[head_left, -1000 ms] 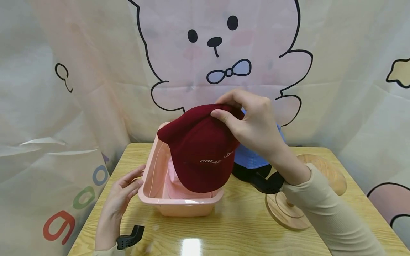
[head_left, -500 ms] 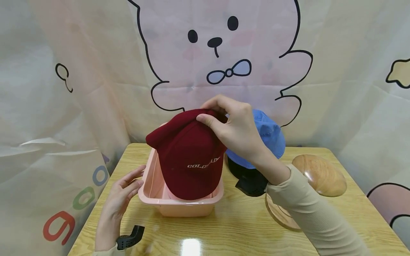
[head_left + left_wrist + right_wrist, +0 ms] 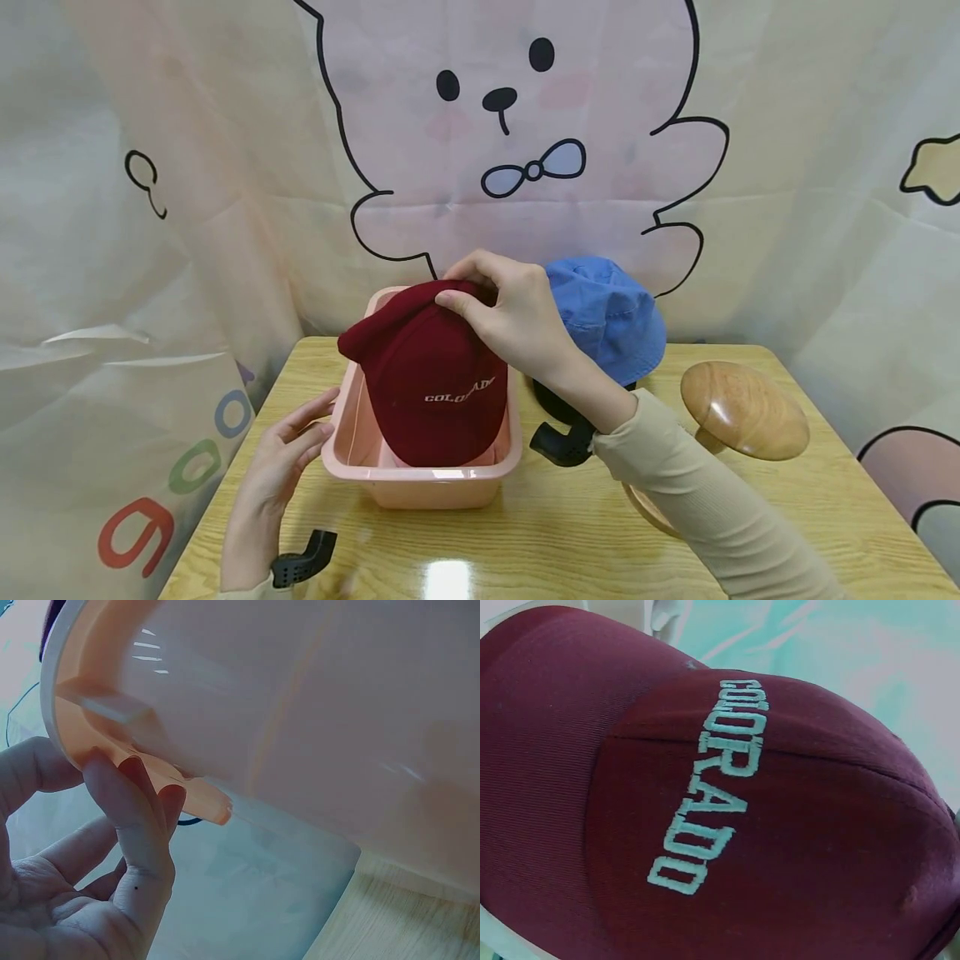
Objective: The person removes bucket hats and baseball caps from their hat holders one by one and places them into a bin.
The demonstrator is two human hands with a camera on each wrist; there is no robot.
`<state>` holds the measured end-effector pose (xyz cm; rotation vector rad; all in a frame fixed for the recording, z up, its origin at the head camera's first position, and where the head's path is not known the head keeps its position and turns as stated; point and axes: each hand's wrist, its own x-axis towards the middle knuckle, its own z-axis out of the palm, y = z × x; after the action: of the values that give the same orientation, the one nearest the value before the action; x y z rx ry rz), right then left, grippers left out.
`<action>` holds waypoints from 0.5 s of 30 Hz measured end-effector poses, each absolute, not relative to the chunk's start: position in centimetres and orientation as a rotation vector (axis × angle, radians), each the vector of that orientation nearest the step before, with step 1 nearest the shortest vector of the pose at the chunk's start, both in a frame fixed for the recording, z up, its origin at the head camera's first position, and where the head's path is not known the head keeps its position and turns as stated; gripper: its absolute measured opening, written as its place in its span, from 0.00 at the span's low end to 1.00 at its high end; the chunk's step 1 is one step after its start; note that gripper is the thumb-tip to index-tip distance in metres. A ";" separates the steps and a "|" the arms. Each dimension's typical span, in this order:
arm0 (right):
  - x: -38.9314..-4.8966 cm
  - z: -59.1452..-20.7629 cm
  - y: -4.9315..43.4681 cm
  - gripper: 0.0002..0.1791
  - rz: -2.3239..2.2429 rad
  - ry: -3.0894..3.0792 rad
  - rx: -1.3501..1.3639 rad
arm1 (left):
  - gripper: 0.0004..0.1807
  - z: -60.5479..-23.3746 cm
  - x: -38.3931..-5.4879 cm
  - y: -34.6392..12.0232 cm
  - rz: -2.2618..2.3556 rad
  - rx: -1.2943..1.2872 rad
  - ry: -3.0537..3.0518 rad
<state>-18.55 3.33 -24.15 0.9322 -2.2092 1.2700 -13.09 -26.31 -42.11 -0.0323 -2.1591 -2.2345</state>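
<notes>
My right hand point(image 3: 517, 321) pinches a dark red baseball cap point(image 3: 442, 392) by its crown, thumb in front and fingers behind. White "COLORADO" lettering point(image 3: 712, 784) runs across its front in the right wrist view. The cap hangs brim down inside a pink plastic basin point(image 3: 352, 425), over a pink cloth item point(image 3: 480, 457) that it mostly hides. At the basin's left side, my left hand point(image 3: 281, 458) holds the rim; the left wrist view has its bent fingers point(image 3: 124, 802) on the rim's edge.
A blue cap point(image 3: 607, 312) sits over something black point(image 3: 555, 404), right of the basin. Farther right stands a mushroom-shaped wooden stand point(image 3: 742, 408), its round base point(image 3: 648, 508) partly behind my right sleeve. A printed curtain point(image 3: 787, 275) hangs behind the wooden table point(image 3: 547, 550).
My right hand has brought the red cap left and down into the basin, uncovering more of the blue cap and the wooden stand. The left hand stays at the rim.
</notes>
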 end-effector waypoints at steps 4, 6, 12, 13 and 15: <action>-18.9 -25.1 3.2 0.06 1.216 -2.245 0.921 | 0.23 -42.3 -13.1 -26.4 -2.251 -0.067 -2.142; -19.0 -25.5 3.2 0.06 1.200 -2.264 0.914 | 0.23 -42.5 -13.1 -26.4 -2.258 -0.079 -2.131; -19.4 -26.8 3.0 0.07 1.175 -2.344 0.903 | 0.23 -42.7 -13.2 -26.5 -2.259 -0.066 -2.116; -19.4 -27.1 3.0 0.07 1.167 -2.357 0.900 | 0.23 -42.7 -13.2 -26.5 -2.260 -0.064 -2.116; -19.6 -27.5 2.9 0.07 1.140 -2.381 0.899 | 0.23 -42.7 -13.2 -26.5 -2.262 -0.062 -2.114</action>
<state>-19.63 2.89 -27.54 0.8993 -2.3808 1.1395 -13.21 -26.54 -42.72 -0.0623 -2.1144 -2.2617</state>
